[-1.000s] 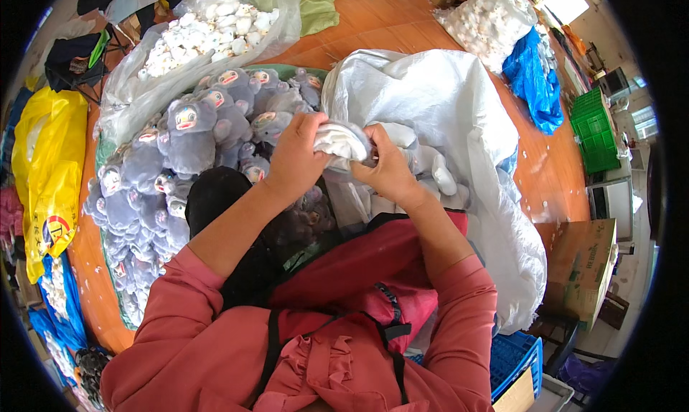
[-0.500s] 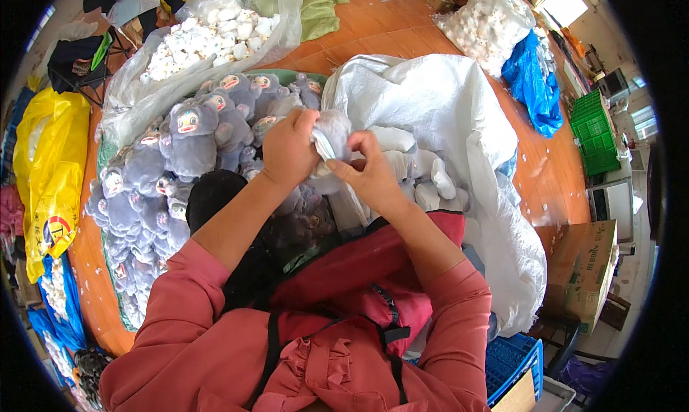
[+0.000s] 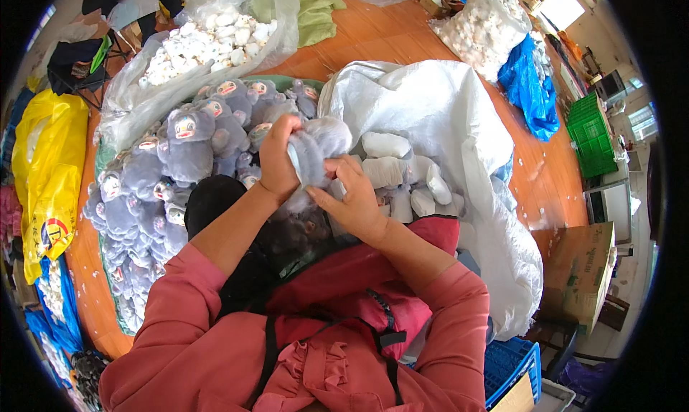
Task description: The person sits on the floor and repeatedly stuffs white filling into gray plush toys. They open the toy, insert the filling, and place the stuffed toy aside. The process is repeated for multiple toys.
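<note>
Between my two hands is a grey plush toy skin, its fur partly outside and a pale lining showing along one edge. My left hand is closed round its left side. With thumb and fingers, my right hand pinches its lower right edge. A heap of finished-looking grey plush toys with painted faces lies to the left of my hands. On the right, an open white woven sack holds several pale, rolled plush pieces.
Clear plastic bags of white stuffing pieces stand at the far left and far right. A yellow bag lies at the left edge. Blue crate, cardboard box and green crates line the right side.
The plush skin has turned in my hands, so more grey fur now faces up. My right hand has moved down and slightly left along its edge.
</note>
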The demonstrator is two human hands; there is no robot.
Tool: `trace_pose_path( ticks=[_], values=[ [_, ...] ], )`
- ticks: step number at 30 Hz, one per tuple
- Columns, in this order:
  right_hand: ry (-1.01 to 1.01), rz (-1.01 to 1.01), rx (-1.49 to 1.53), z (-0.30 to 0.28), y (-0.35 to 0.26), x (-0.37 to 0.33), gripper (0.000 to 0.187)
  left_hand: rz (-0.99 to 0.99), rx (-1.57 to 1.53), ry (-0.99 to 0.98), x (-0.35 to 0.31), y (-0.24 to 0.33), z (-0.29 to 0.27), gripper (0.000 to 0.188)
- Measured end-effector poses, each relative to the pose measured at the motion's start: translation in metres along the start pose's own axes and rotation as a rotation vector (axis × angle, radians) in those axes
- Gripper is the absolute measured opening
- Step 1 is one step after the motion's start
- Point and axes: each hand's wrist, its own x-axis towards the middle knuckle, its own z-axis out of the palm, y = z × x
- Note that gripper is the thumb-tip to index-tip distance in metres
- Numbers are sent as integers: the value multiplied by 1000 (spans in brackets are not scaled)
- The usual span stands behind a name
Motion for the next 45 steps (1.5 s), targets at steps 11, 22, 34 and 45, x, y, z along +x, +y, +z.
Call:
trace_pose_path(
  ticks=[11,22,34,45],
  values=[
    [109,147,259,-14,8,0,32,-247,-393,-235,0,-1,0,53],
    [-39,-103,78,-6,-7,-2,29,47,-89,22,1,4,-9,49],
    [245,507,884,-10,-8,11,16,77,-3,-56,-7,21,-10,44],
    [185,597,846,-48,2,10,16,554,71,-232,-6,31,-23,54]
  ],
)
